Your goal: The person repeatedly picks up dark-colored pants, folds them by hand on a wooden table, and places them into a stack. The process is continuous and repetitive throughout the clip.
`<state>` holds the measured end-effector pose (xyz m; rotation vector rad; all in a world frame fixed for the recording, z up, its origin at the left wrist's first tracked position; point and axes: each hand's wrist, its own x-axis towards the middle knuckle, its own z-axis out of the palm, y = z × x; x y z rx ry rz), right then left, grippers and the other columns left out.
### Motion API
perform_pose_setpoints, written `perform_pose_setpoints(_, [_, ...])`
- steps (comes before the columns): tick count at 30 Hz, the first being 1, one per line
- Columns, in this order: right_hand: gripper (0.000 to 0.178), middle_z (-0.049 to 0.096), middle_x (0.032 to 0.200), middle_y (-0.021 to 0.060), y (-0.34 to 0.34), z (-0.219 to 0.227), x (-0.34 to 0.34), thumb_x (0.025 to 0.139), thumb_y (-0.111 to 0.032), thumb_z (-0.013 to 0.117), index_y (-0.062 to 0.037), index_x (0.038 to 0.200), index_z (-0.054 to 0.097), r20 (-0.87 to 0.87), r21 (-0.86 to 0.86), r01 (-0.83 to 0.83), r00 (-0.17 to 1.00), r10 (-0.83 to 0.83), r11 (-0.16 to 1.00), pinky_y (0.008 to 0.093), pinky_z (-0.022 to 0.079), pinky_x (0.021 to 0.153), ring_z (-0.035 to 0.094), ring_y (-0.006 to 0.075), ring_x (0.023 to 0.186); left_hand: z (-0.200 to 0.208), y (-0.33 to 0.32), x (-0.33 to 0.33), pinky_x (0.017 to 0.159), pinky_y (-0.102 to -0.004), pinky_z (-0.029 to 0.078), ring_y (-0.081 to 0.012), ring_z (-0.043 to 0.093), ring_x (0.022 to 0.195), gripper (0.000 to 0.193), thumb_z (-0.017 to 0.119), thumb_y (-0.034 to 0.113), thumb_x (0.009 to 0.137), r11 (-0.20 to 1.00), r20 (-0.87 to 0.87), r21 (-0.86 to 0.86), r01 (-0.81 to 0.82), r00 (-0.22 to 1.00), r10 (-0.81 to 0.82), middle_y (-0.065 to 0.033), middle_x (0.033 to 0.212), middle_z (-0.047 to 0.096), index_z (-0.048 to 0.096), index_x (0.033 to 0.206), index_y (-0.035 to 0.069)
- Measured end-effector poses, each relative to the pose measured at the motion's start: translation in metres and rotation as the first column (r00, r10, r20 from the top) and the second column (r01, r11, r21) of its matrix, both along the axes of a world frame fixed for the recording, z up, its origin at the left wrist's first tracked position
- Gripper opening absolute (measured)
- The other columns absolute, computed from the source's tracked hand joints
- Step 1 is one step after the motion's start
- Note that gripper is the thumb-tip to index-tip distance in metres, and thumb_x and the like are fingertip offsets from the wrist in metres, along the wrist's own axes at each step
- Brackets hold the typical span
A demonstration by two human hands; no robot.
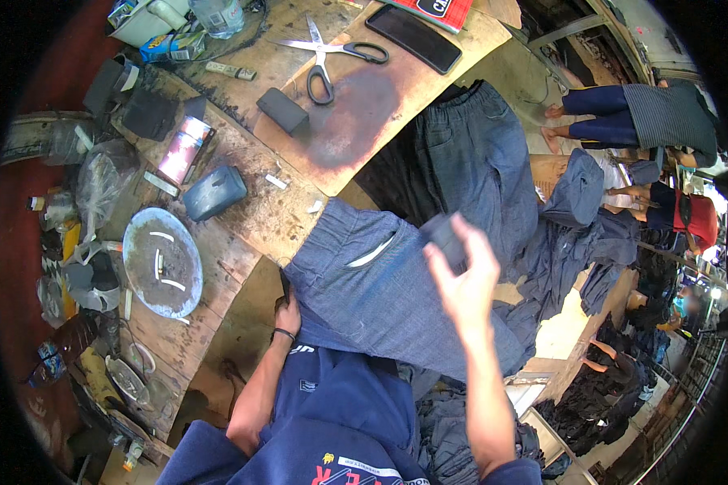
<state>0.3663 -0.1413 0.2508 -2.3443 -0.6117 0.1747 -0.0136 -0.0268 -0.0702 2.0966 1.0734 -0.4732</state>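
Note:
Blue-grey trousers [356,291] with a gathered waistband lie in front of me, part on the wooden table and part over my lap. A slanted pocket opening on them shows a white edge. My right hand [469,279] is above the trouser leg, thumb and fingers closed around a dark rectangular block [445,241]. Whether the block touches the cloth I cannot tell. At the lower waistband corner, my left hand [286,317] grips the trousers' edge, some of its fingers hidden. Beyond lies a second pair of dark trousers [481,153].
Scissors [322,58], a black phone [413,38] and a black block [283,111] rest on the board ahead. A blue-grey block [214,194], a can [184,149] and a round tray [137,267] stand left. Heaped garments [582,250] and several people are at right.

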Motion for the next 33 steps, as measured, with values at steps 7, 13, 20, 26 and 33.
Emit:
perform_pose_setpoints(7, [0.052,0.072,0.122,0.0215,-0.019,0.006,-0.099,0.081,-0.012,0.087,0.0007,0.128,0.07,-0.24,0.06,-0.214,0.945,0.222,0.975,0.0461,0.055,0.102,0.068,0.0362,0.113,-0.02,0.009,-0.004,0.088,-0.0594,0.055,-0.0524,0.068,0.097,0.052,0.049,0.014,0.103,0.998,0.035,-0.049,0.04,0.999,-0.039,-0.0363,0.106,0.068,0.047,0.155,0.005])
perform_pose_setpoints(13, [0.039,0.074,0.116,0.021,-0.02,0.001,-0.093,0.082,-0.01,0.087,0.0032,0.116,0.072,-0.052,-0.056,-0.079,0.996,0.076,0.995,0.0438,0.056,0.1,0.071,0.0374,0.109,-0.033,0.021,-0.002,0.093,-0.0604,0.054,-0.0551,0.068,0.102,0.044,0.051,0.019,0.102,0.991,-0.152,-0.113,0.073,0.984,-0.09,-0.0375,0.108,0.069,0.057,0.142,0.004])
perform_pose_setpoints(20, [0.049,0.068,0.118,0.0226,-0.029,0.008,-0.104,0.088,-0.014,0.081,0.0042,0.13,0.064,-0.147,-0.155,0.167,0.971,-0.19,0.974,0.0479,0.054,0.097,0.065,0.0395,0.105,-0.049,0.043,-0.009,0.109,-0.055,0.046,-0.0557,0.056,0.128,0.054,0.049,0.036,0.105,0.958,-0.101,-0.285,-0.012,0.995,-0.018,-0.0384,0.139,0.058,0.057,0.147,0.004])
perform_pose_setpoints(26, [0.051,0.066,0.119,0.0249,-0.039,0.01,-0.098,0.086,-0.014,0.083,0.0043,0.13,0.062,-0.135,-0.108,0.041,0.989,-0.056,0.993,0.0491,0.053,0.103,0.063,0.0426,0.114,-0.06,0.043,0.01,0.117,-0.0468,0.042,-0.0446,0.052,0.142,0.066,0.064,0.045,0.1,0.959,0.02,-0.227,-0.17,0.984,0.179,-0.0276,0.152,0.057,0.058,0.145,-0.003])
perform_pose_setpoints(33, [0.046,0.063,0.113,0.0243,-0.046,0.009,-0.149,0.085,-0.011,0.084,0.0052,0.122,0.061,-0.218,-0.08,0.131,0.965,-0.146,0.988,0.0504,0.052,0.093,0.062,0.0425,0.107,-0.034,0.05,0.024,0.113,-0.0475,0.047,-0.0426,0.058,0.137,0.062,0.065,0.044,0.1,0.975,0.241,-0.182,-0.127,0.956,0.169,-0.027,0.146,0.062,0.06,0.143,-0.001])
